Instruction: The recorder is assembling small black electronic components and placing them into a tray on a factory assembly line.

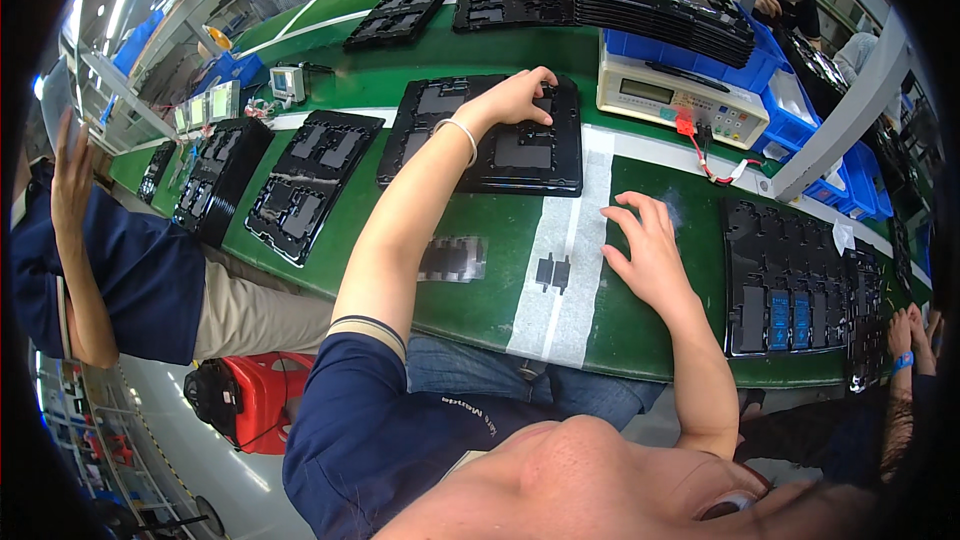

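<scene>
My left hand [518,98] reaches over the far right part of a black moulded plastic tray [568,155], fingers bent and apart, with nothing visible between them. Flat dark grey rectangular pieces [522,152] sit in the tray's pockets. My right hand [648,248] hovers at or just above the green table, right of a whitish strip, its fingers loosely curled and spread, holding nothing. On that strip [572,325] lie two small flat black pieces [553,272] side by side. Left of them is a clear film with a dark patch [452,259].
A white meter [680,98] with red leads stands behind on the right, beside a tall stack of black trays [665,0]. Another tray [785,280] with blue pieces lies at right. More trays [310,180] stand left. Co-workers sit around the table.
</scene>
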Demonstrator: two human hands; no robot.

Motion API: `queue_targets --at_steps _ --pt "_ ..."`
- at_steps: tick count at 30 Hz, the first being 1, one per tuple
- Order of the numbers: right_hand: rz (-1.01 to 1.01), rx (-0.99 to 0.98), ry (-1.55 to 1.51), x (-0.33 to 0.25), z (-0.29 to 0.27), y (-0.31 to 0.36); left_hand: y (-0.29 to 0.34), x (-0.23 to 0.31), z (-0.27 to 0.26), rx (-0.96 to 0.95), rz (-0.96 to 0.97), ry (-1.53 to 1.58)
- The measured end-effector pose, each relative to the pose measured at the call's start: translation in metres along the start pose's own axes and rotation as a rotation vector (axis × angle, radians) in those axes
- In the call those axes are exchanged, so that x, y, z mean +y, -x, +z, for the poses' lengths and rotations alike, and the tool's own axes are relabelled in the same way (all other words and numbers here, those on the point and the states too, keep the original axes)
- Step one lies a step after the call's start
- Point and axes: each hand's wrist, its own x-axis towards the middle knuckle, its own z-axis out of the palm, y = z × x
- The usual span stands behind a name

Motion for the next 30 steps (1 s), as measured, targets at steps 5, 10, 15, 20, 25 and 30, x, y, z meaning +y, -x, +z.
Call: queue_targets --at_steps 5,10,15,20,25,30 --pt "0.011 -0.021 -0.019 0.004 0.003 -0.001 0.009 -0.005 0.004 0.123 0.157 -0.042" --pt "0.012 -0.061 -0.049 0.008 0.007 -0.003 0.017 -0.007 0.017 0.183 0.302 -0.356" --pt "-0.004 -0.046 -0.084 0.014 0.011 -0.004 0.014 -0.006 0.023 0.255 0.424 -0.498" --pt "0.005 -0.002 -0.112 0.019 0.016 -0.007 0.022 -0.014 0.025 0.368 0.579 -0.525" --pt "-0.057 0.122 -0.095 0.020 0.019 -0.014 0.034 0.009 0.021 0.312 0.399 -0.670" --pt "0.568 0.119 -1.205 0.001 0.022 -0.023 0.071 0.058 0.029 0.788 0.810 -0.298"
